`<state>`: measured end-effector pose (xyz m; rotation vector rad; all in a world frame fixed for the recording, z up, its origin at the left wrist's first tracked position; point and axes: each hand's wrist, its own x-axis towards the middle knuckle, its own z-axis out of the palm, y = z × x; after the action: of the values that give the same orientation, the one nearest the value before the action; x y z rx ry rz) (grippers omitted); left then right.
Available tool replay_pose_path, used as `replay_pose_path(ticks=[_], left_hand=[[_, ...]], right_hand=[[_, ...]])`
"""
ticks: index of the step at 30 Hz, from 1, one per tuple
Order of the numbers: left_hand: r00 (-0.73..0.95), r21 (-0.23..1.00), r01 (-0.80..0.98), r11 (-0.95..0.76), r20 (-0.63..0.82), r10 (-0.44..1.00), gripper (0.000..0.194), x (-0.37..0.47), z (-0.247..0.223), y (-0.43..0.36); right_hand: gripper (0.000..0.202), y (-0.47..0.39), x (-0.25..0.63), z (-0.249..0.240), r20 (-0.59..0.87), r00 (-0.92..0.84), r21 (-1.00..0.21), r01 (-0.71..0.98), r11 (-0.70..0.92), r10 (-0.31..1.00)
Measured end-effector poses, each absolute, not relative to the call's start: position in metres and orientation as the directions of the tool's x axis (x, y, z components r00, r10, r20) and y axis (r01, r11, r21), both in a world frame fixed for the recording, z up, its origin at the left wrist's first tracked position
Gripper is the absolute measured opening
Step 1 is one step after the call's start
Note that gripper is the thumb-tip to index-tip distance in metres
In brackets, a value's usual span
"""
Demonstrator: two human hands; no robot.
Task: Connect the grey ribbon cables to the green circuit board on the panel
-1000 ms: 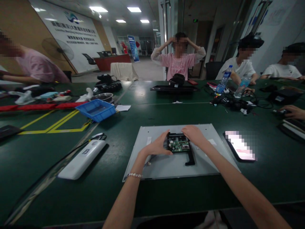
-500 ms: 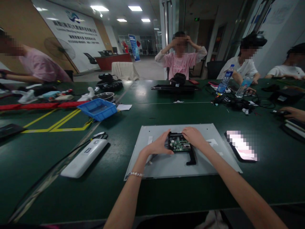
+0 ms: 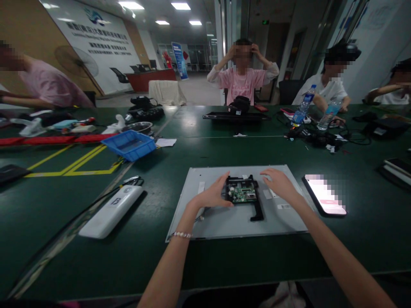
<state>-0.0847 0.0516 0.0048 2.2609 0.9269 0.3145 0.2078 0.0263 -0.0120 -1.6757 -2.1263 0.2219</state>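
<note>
A green circuit board (image 3: pixel 243 192) lies in a black frame (image 3: pixel 257 209) on a flat grey panel (image 3: pixel 221 226). My left hand (image 3: pixel 215 194) is at the frame's left edge, thumb and fingers spread apart around that side; whether it touches cannot be made out. To the right of the frame, my right hand (image 3: pixel 280 183) hovers over the panel with nothing in it, its fingers apart from the thumb. White labels (image 3: pixel 284 206) show on the panel below my right hand.
A white power bank (image 3: pixel 112 211) with a cable lies left of the panel, a lit phone (image 3: pixel 326 194) right of it. Farther back are a blue bin (image 3: pixel 130 145), a black flat device (image 3: pixel 236 116) and bottles (image 3: pixel 305 105). Several people sit around the table.
My right hand has moved right, off the frame's top right corner, and uncovered it. My left hand has stayed at the left edge. The hand at the far right has left the view.
</note>
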Motion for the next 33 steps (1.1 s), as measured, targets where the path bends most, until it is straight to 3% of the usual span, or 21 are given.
replay_pose_path(ticks=[5,10,14,20,28,33], left_hand=[[0.728,0.634,0.526,-0.566,0.007,0.685,0.112,-0.079,0.008,0.048],[0.722,0.633,0.528,-0.566,0.016,0.692,0.111,-0.074,0.007,0.047],[0.718,0.628,0.539,-0.561,0.005,0.696,0.111,-0.075,0.007,0.048],[0.721,0.631,0.522,-0.574,0.033,0.692,0.112,-0.078,0.0,0.05],[0.737,0.633,0.488,-0.601,0.069,0.672,0.113,-0.078,-0.005,0.053],[0.727,0.633,0.492,-0.597,0.078,0.682,0.113,-0.078,-0.005,0.052]], right_hand=[[0.029,0.004,0.233,-0.037,0.159,-0.099,-0.497,0.852,0.167,0.982],[0.032,0.014,0.216,-0.023,0.222,-0.154,-0.546,0.798,0.253,0.963],[0.024,0.036,0.189,0.005,0.274,-0.355,-0.334,0.836,0.435,0.894],[0.021,0.049,0.161,0.007,0.143,-0.454,-0.09,0.879,0.468,0.88],[0.023,0.051,0.161,-0.002,0.179,-0.431,0.0,0.899,0.438,0.884],[0.023,0.053,0.162,-0.004,0.158,-0.456,-0.051,0.882,0.469,0.876]])
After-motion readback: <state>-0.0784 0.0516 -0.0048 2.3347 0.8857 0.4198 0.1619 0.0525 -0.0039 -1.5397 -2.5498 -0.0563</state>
